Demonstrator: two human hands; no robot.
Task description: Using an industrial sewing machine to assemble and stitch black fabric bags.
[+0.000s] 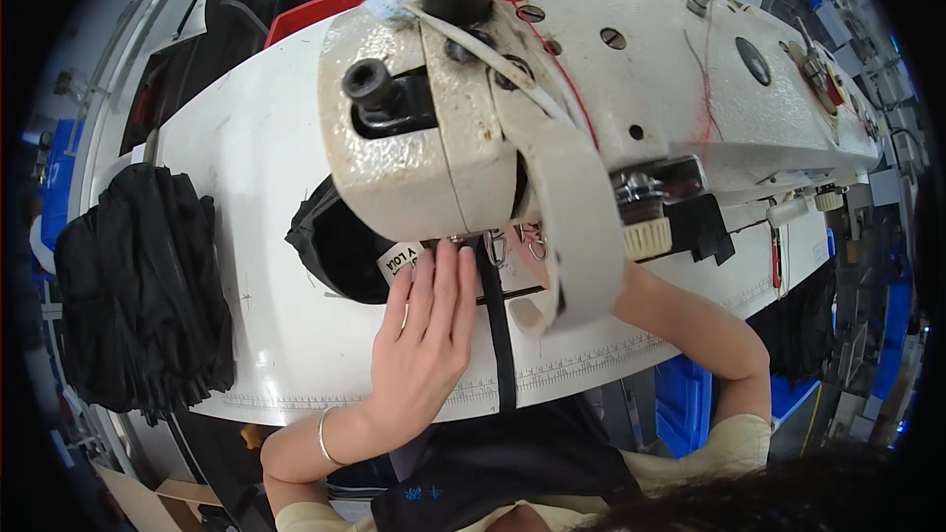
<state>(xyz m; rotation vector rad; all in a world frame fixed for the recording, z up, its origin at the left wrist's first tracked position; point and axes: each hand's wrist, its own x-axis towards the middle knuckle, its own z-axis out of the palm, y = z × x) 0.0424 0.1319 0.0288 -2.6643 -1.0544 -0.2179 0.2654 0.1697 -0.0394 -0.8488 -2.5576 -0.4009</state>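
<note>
My left hand [426, 340] lies palm down with its fingers stretched out side by side, their tips at the needle area beneath the white sewing machine head [394, 177]. Under and beside those fingers is a piece of black fabric [335, 251] with a small white printed label [398, 258] on it. A narrow black strip [500, 345] runs from the needle area to the table's near edge. Most of my right hand [533, 242] is hidden behind the machine's pale curved part; a bit of skin shows near metal wire guides, and its grip cannot be made out.
A pile of black fabric pieces [148, 286] sits at the white table's [276, 355] left end. Red thread [567, 79] runs over the machine. Blue bins [683, 404] stand below the table's right side. More black fabric [796, 330] hangs at the right edge.
</note>
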